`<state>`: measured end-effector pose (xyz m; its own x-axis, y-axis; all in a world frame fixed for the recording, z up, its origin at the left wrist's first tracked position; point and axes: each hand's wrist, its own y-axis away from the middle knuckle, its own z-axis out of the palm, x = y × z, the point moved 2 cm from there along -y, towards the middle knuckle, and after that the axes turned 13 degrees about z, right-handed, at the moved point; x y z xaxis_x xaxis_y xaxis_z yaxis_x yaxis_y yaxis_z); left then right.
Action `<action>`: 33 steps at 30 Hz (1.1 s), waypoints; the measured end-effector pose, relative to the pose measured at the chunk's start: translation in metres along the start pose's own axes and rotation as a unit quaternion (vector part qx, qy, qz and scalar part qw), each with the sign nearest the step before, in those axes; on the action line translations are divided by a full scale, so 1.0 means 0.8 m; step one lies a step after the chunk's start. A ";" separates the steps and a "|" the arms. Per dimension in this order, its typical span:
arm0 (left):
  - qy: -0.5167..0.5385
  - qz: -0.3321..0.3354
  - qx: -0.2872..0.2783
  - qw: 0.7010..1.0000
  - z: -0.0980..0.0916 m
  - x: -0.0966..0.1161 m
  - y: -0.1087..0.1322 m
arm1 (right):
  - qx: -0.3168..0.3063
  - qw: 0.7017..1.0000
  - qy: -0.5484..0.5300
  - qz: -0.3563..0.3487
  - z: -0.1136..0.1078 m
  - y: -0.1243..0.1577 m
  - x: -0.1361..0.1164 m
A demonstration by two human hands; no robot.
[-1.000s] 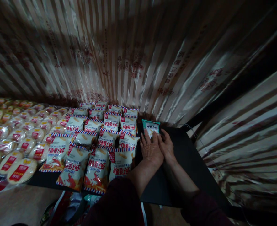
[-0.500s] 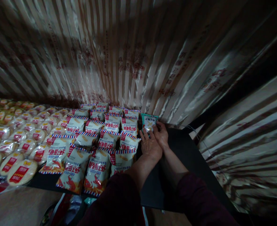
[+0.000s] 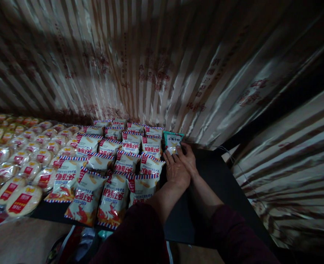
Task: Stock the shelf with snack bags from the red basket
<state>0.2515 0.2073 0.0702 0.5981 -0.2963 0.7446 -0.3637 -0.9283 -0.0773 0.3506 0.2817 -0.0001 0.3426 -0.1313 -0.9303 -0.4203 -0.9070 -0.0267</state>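
Observation:
A small green-topped snack bag [image 3: 173,139] leans near the back edge of the black table [image 3: 210,179]. Both of my hands are on it. My left hand [image 3: 176,169] covers the lower front, its fingers reaching over the left and bottom parts. Along the right edge, the fingers of my right hand [image 3: 188,157] bend round the bag. The wrists lie close together, and the right thumb is hidden. Just left of my hands stand rows of white snack bags [image 3: 113,198] with striped edges and red lettering.
Farther left lie clear-wrapped round crackers [image 3: 24,200], with yellow-wrapped pieces [image 3: 7,135] behind them. A striped, shiny curtain [image 3: 150,73] hangs along the back, and another striped sheet [image 3: 296,165] is at the right. A thin wire [image 3: 240,167] runs beside the table's right edge.
The green-topped bag has shifted slightly left and its printed front shows more squarely. My left fingers have drawn closer together on it; the right hand stays at its edge.

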 end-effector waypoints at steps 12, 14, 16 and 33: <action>-0.064 0.004 0.001 0.998 0.002 0.008 0.002 | -0.019 1.000 -0.014 -0.001 -0.014 0.018 -0.003; -0.057 0.006 -0.008 0.998 -0.002 0.015 0.011 | -0.008 1.000 -0.017 0.000 -0.023 0.028 -0.009; -0.038 0.018 -0.017 0.999 -0.008 0.026 0.026 | 0.001 1.000 -0.023 0.003 -0.033 0.044 -0.019; 0.094 0.048 -0.079 0.991 -0.018 -0.098 0.416 | -0.274 0.907 0.151 -0.281 -0.035 0.455 -0.012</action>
<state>0.0731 -0.0754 -0.0047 0.4175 -0.3203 0.8503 -0.5280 -0.8471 -0.0598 0.2180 -0.0586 0.0096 0.6228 0.3851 -0.6810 0.3451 -0.9164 -0.2027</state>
